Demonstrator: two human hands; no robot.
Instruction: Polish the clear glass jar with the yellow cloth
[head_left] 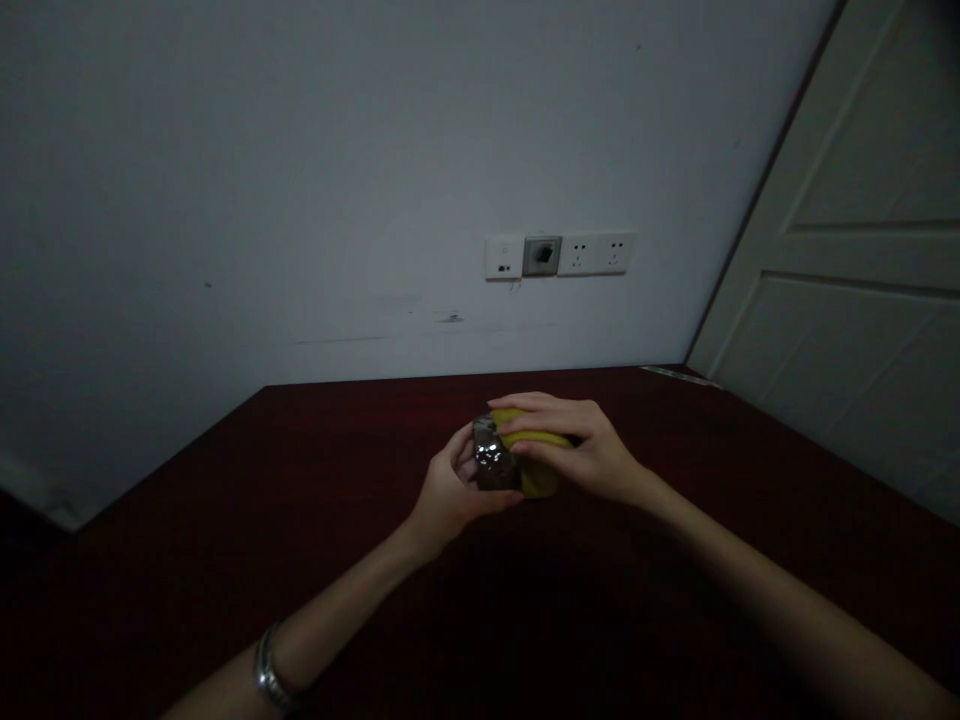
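- Plain white plaster wall (300,180): fills the background, with faint scuffs low down.
- Dark red wooden table (225,520): its top runs back to the wall, and both my forearms reach out over it.
- Pale panelled door (862,300): stands at the right edge of the table.
- White strip of wall sockets (559,255): fixed on the wall above the table's far edge, with one grey unit in it.
- Right hand (581,450): lies over the top of the pad, fingers closed across it and pressing it to the object.
- Left hand (450,495): cupped from below and beside, thumb and fingers pinching the object.
- Yellow soft pad (541,483): held just above mid-table and mostly hidden under my right fingers. I cannot tell whether it is cloth or sponge. It looks light and yielding, and is best gripped across its width.
- Dark glossy small object (491,462): touches the pad's left end. Its bright glints suggest a hard, slick surface, so I judge the edges the safest hold. What it is, I cannot tell.
- Silver metal wristband (268,680): sits on my left wrist.
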